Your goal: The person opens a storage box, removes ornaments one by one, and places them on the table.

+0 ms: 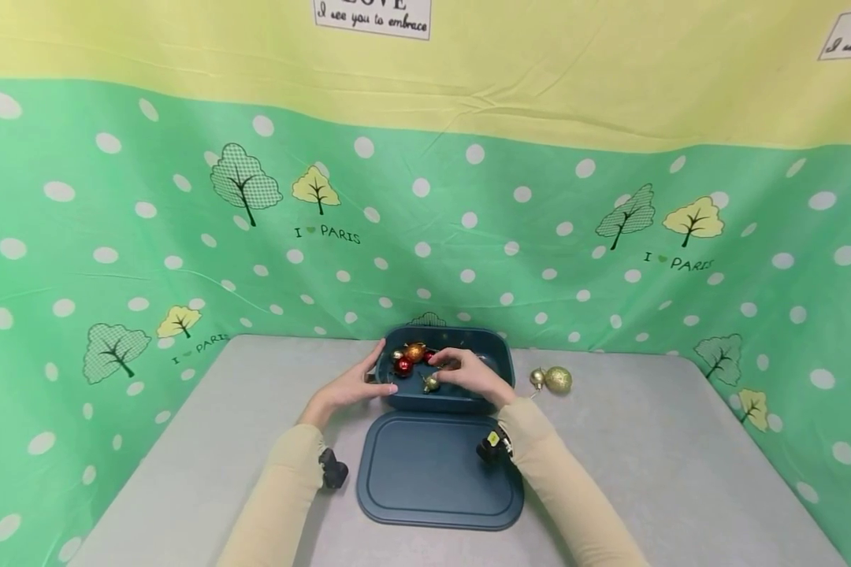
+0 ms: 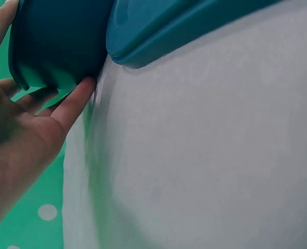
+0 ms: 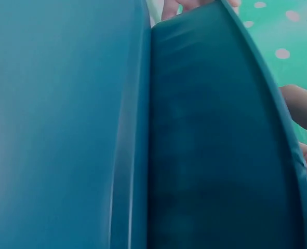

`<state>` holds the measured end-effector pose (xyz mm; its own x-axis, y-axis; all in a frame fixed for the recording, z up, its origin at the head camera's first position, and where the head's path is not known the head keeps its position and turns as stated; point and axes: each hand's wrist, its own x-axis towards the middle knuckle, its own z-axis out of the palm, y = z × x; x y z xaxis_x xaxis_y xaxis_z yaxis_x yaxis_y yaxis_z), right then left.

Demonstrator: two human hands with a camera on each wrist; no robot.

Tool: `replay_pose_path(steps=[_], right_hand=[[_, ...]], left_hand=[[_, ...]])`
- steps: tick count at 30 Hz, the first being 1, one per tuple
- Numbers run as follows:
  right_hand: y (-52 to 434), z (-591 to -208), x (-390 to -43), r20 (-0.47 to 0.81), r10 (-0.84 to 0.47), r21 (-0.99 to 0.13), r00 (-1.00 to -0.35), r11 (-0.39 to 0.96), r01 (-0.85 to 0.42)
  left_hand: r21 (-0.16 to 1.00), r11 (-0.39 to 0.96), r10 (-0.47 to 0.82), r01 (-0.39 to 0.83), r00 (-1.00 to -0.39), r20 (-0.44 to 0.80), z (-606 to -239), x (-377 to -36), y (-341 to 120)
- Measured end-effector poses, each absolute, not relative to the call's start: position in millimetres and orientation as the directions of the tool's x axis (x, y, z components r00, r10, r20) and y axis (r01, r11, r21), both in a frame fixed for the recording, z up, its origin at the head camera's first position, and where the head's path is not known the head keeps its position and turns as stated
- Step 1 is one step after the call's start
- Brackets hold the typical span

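Two hands work at one dark blue tub (image 1: pixel 499 370), which sits near the far edge of the grey table (image 1: pixel 681 465), about midway along it. Our left hand (image 1: pixel 358 384) lies against the tub's left end: in the left wrist view the fingers are fairly straight and spread, the thumb (image 2: pixel 72 106) pressing the outer wall low down, where it meets the table — a flat, steadying touch, not a clench. Our right hand (image 1: pixel 471 376) reaches over the near rim into the tub, fingers bent down among the ornaments; whether it pinches one we cannot tell, since the back of the hand hides the fingertips and the right wrist view shows only the tub's wall and rim.

Inside the tub, towards its left end, we see a red bauble (image 1: pixel 403 366), an orange-gold bauble (image 1: pixel 415 352) just behind it, and a small gold one (image 1: pixel 431 383) beside the right hand's fingers.

Just in front of the tub, touching or nearly touching its near wall, the matching lid (image 1: pixel 432 472) lies flat on the table between our forearms. To the right of the tub — near the far edge — rest two more gold baubles (image 1: pixel 557 379), a large glittery one and a smaller one close beside it. Behind the table hangs a green spotted cloth (image 1: pixel 539 228) printed with trees.
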<state>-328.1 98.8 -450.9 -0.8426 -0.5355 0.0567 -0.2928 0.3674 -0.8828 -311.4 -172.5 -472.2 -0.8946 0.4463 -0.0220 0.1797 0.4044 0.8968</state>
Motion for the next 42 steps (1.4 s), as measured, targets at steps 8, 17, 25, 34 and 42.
replay_pose_path(steps=[8,17,25,34,42], right_hand=[[99,-453,-332,-0.026,-0.557,-0.872,-0.830,0.418,-0.253],[96,-456,-336,-0.087,-0.595,-0.847,-0.799,0.467,-0.256],[95,-461,-340,-0.075,-0.629,-0.831,-0.774,0.468,-0.299],[95,-462,-342,0.003,-0.643,-0.818,-0.766,0.439,-0.371],[96,-459,-339,0.057,-0.605,-0.853,-0.794,0.384,-0.354]], left_hand=[[0.895,0.407,0.447,0.185,-0.894,-0.018,-474,-313,-172],[0.901,0.405,0.458,0.157,-0.887,-0.052,-473,-313,-173],[0.892,0.415,0.434,0.178,-0.901,-0.022,-475,-311,-172],[0.896,0.404,0.432,0.185,-0.902,-0.009,-477,-311,-173],[0.892,0.412,0.431,0.187,-0.902,-0.009,-475,-311,-172]])
